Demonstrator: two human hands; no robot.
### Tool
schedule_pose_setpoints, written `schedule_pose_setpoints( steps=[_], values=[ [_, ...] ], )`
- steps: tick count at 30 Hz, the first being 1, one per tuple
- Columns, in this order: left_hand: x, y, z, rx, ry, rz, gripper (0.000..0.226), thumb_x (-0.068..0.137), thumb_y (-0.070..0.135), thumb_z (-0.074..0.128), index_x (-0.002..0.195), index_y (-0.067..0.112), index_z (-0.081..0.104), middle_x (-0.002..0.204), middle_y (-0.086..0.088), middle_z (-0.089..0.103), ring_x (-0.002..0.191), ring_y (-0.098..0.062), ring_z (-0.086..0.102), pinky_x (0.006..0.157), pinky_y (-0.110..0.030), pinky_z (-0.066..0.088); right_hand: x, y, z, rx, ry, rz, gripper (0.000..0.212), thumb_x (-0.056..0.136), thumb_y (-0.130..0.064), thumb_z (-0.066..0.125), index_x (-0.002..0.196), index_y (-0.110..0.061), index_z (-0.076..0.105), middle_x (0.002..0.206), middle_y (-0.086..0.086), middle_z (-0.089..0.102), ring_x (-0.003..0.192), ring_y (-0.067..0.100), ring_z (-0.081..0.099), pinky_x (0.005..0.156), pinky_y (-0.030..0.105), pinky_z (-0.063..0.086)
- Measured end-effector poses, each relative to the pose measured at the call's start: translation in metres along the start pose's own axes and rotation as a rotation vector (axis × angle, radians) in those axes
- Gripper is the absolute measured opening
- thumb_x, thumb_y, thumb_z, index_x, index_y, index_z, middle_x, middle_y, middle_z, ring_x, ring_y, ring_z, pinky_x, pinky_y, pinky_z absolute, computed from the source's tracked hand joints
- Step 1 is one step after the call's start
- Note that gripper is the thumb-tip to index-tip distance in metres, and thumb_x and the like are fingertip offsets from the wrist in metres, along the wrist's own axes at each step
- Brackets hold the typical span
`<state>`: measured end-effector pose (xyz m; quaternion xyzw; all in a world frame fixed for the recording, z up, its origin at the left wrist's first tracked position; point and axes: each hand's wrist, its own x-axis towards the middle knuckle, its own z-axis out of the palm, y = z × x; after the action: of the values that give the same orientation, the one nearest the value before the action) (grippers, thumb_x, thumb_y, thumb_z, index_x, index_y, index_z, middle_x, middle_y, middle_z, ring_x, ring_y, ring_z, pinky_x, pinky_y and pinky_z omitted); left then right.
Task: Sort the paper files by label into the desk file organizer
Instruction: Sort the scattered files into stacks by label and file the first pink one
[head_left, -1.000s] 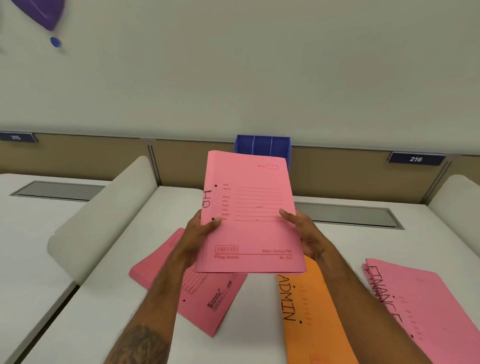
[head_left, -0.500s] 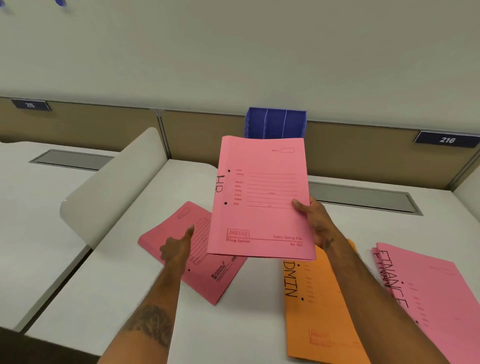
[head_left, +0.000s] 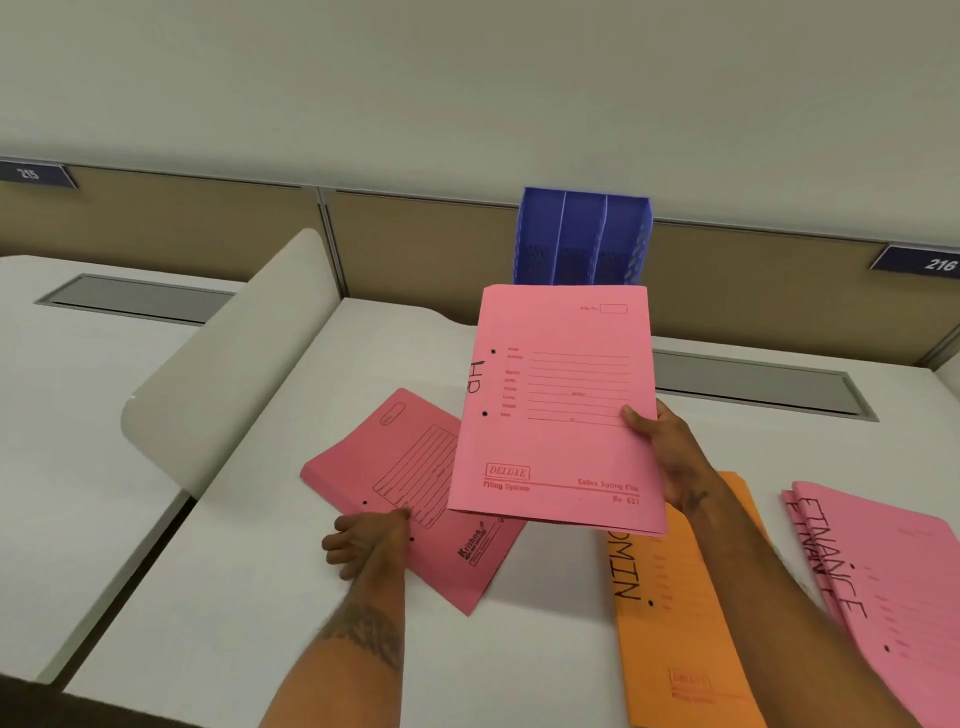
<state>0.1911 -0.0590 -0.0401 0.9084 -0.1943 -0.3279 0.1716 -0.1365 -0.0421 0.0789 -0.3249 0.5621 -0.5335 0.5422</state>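
Pink card, thin and floppy by the look, the HR file (head_left: 558, 410) hangs above the desk near the blue organizer (head_left: 583, 236), right hand (head_left: 670, 457) fingers clamped on its right edge, left hand (head_left: 366, 540) loosely curled on another pink file (head_left: 400, 483).

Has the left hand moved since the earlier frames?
Yes. The left hand let go of the HR file and dropped down-left; it now rests on the pink file on the desk, while the right hand holds the HR file alone.
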Motion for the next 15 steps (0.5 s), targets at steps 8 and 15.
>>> schedule_pose_setpoints(
  steps=[8, 15],
  values=[
    [0.021, 0.026, 0.004, -0.235, -0.04, -0.009, 0.046, 0.085, -0.002, 0.063, 0.126, -0.006, 0.042, 0.127, -0.029, 0.054, 0.114, -0.042, 0.055, 0.094, -0.046, 0.047, -0.002, 0.006, 0.0, -0.006, 0.037, 0.003, 0.033, 0.096, -0.02, 0.057, 0.128, -0.021, 0.056, 0.118, 0.01, 0.069, 0.105, 0.038, 0.066, 0.088, 0.058, 0.053],
    [0.017, 0.057, -0.056, -0.308, -0.099, 0.467, 0.047, 0.089, 0.022, 0.06, 0.133, 0.017, 0.048, 0.124, -0.019, 0.061, 0.111, -0.039, 0.059, 0.092, -0.042, 0.046, -0.003, 0.0, 0.003, -0.033, 0.045, -0.028, 0.032, 0.096, -0.022, 0.057, 0.128, -0.022, 0.056, 0.117, 0.008, 0.069, 0.103, 0.036, 0.067, 0.087, 0.056, 0.054]
  ],
)
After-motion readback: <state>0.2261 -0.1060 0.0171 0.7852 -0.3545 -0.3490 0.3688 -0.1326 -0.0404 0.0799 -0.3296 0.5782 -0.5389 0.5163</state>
